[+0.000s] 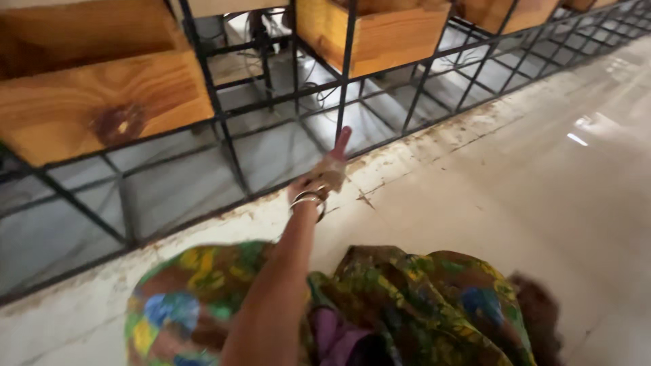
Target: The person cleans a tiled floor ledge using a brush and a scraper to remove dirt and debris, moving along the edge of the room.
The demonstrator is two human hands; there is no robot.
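Observation:
My left hand (327, 173) reaches forward to where the pale floor meets a black metal rack. It looks closed on a small pale cloth (332, 177), pressed near the stained floor edge, with one finger (342, 141) sticking up. The view is blurred, so the grip is unclear. Metal bangles (310, 200) ring the wrist. My right hand is out of sight. My knees, under a green, yellow and blue patterned garment (420, 298), fill the bottom of the view.
The black metal grid rack (230, 152) runs diagonally across the top, holding wooden boxes (102, 102) (380, 37). Cables lie behind it. A stained, cracked strip (407, 146) borders the glossy pale floor (542, 176) to the right.

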